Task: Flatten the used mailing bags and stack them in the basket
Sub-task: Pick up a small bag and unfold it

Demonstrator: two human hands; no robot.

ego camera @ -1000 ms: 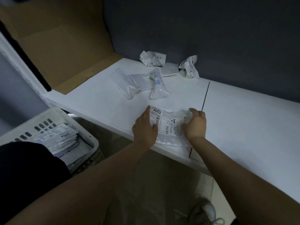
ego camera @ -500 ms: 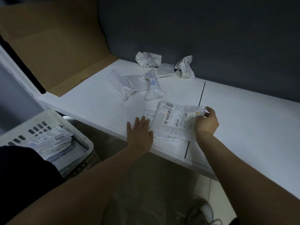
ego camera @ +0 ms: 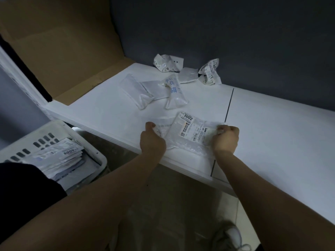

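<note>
Translucent crinkled mailing bag (ego camera: 192,136) marked 3002; left hand (ego camera: 153,142), right hand (ego camera: 226,138) pinch its ends.

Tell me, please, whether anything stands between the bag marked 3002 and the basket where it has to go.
Nothing visible does. The left hand and right hand grip the 3002 bag at the table's front edge; the basket sits lower to the left, open-topped, with only open space between.
</note>
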